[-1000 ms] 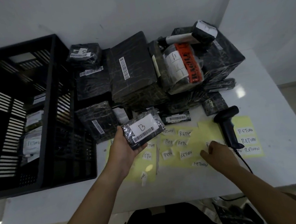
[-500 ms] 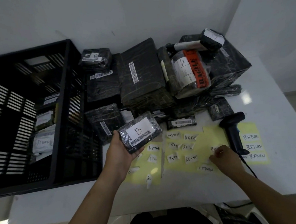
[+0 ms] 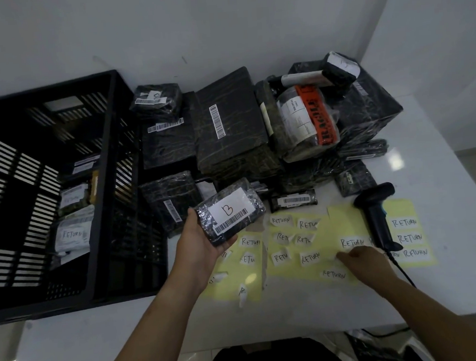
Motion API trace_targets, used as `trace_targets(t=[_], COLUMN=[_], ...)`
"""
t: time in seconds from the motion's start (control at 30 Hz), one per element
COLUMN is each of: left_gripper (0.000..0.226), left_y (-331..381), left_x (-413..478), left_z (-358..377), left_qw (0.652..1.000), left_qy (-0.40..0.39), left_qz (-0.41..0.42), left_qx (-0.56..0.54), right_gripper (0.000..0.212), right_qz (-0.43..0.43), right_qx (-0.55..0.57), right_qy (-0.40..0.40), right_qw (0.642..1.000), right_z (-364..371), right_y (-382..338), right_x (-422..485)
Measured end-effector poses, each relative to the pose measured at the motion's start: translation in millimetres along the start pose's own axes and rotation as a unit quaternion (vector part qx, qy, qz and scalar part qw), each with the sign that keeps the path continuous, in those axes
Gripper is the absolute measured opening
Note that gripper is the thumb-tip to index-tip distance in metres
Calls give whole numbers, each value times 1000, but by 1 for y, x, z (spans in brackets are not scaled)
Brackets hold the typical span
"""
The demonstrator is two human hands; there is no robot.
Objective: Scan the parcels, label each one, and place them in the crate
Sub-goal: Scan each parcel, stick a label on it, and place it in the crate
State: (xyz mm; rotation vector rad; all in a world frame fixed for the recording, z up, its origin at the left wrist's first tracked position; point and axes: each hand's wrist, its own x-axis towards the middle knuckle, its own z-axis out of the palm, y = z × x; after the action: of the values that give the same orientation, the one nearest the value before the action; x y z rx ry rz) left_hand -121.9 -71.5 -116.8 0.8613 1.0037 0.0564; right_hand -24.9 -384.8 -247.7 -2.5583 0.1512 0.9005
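My left hand holds a small black wrapped parcel above the table; its white label shows a "B" and a barcode. My right hand rests on the yellow backing sheet, fingertips at the edge of a white "RETURN" label; whether it pinches the label is not clear. The black barcode scanner lies just right of that hand. The black slatted crate stands at the left and holds a few parcels, one marked "RETURN".
A heap of black wrapped parcels fills the back of the white table, one with an orange fragile tape. More "RETURN" labels lie on yellow sheets to the right. The scanner cable runs off the front edge.
My right hand slid left along the yellow sheet, away from the scanner and onto a label. My left hand kept hold of the parcel, nearly still.
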Motion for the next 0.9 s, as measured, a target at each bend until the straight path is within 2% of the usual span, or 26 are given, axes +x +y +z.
trace_targets(t=[0.1,0.23,0.53,0.73,0.83,0.9], left_gripper=[54,56,56,55,52,47], left_y=[-2,-4,-8,-8,-9,-11], left_x=[0,-1,-5,-10,-15,-20], left_z=[0,2,6,6,6,8], left_qw=[1000,1000,1000,1000,1000,999], left_qy=[-2,-5,-11,-13,-23,-28], left_qz=[-1,-4,2,5,-1,-6], left_qx=[2,3,9,7,8,17], right_gripper=[39,23,37,37,36,37], right_qz=[4,34,89,28,-50,-131], right_qx=[20,86,212,254,228,221], right_qy=[-1,-26,-63,-25,44,88], right_qw=[1000,995,971,967,971,962], right_z=[1,0,-10,-7,-15,-25], right_y=[3,3,7,6,-12,-36], right_x=[1,1,7,-9,-31,-52])
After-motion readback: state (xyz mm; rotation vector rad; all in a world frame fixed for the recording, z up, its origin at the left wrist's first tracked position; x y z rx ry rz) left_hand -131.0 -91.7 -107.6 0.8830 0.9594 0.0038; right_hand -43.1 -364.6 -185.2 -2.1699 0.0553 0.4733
